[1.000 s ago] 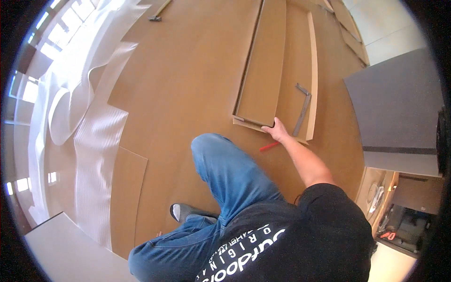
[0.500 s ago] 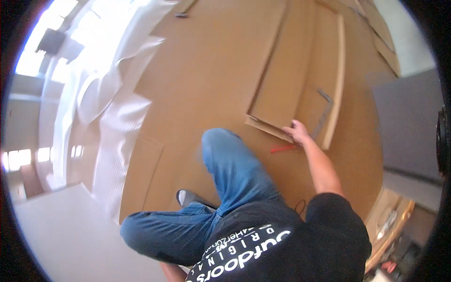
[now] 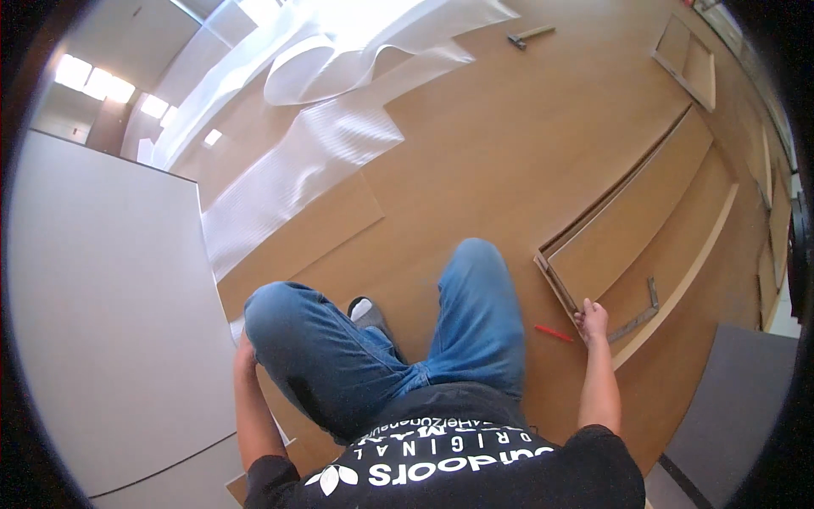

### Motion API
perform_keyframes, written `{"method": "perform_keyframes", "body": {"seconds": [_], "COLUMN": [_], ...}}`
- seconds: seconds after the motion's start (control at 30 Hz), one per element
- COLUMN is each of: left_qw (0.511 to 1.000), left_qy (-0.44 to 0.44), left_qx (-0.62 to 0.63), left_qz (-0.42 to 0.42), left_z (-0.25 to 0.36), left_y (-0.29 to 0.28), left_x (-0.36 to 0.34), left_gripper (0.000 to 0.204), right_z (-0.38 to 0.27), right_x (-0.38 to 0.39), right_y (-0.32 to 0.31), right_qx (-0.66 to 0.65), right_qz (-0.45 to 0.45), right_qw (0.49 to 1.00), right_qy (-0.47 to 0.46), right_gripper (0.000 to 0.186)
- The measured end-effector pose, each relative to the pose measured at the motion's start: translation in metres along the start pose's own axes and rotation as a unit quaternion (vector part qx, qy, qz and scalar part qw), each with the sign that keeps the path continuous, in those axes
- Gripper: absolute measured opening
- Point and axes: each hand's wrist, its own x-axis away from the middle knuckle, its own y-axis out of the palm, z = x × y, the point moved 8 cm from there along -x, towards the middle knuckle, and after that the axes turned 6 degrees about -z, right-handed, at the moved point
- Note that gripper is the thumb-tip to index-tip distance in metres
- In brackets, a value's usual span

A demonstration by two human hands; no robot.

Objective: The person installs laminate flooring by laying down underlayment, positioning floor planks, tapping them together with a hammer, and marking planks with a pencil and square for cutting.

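Observation:
My right hand point(image 3: 592, 322) has its fingers closed on the near end of a long brown panel point(image 3: 632, 199), which lies along one side of a shallow frame point(image 3: 712, 225). An angled grey metal piece point(image 3: 651, 297) lies inside the frame beside that hand, and a red pen-like object point(image 3: 551, 332) lies on the brown floor covering just left of it. My left hand point(image 3: 245, 349) is down beside my bent left knee, its fingers hidden.
A large pale board point(image 3: 102, 322) stands at the left. Crumpled translucent sheeting point(image 3: 339, 119) spreads behind it. A hammer point(image 3: 521, 38) lies farther off, near another framed panel point(image 3: 682, 61) at the back right. A grey surface point(image 3: 742, 390) is at the lower right.
My view has turned left, so the panel appears farther right and more of the pale board shows. My left arm has come into view. My right hand stays at the panel's end.

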Motion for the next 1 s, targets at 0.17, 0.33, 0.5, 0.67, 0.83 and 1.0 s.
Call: {"method": "perform_keyframes", "body": {"seconds": [0.17,0.33,0.5,0.67,0.83,1.0], "left_qw": [1.0,0.999,0.998,0.996,0.986,0.904], "left_qy": [-0.007,-0.015,0.011,0.006,-0.033,-0.063], "left_qx": [0.004,0.018,0.038,0.045,0.164,0.412], "left_qz": [-0.01,-0.024,-0.054,-0.074,0.015,0.091], "left_z": [0.005,0.01,0.032,0.028,-0.146,-0.207], "left_y": [0.007,0.029,0.056,0.037,0.034,0.055], "left_x": [0.015,0.021,0.036,0.058,0.041,-0.035], "left_gripper": [0.048,0.047,0.045,0.039,0.039,0.036], "right_z": [-0.076,-0.063,-0.01,-0.031,-0.123,-0.234], "right_x": [0.072,0.123,0.123,0.101,0.104,0.081], "right_y": [0.031,0.108,0.111,0.135,0.189,0.275], "right_qx": [0.363,0.572,0.686,0.698,0.593,0.518], "right_qz": [0.156,-0.034,0.032,-0.064,-0.041,-0.067], "right_qw": [0.895,0.752,0.591,0.639,0.673,0.765], "right_qy": [-0.207,-0.324,-0.424,-0.317,-0.441,-0.376], "right_gripper": [0.034,0.018,0.024,0.02,0.028,0.032]}}
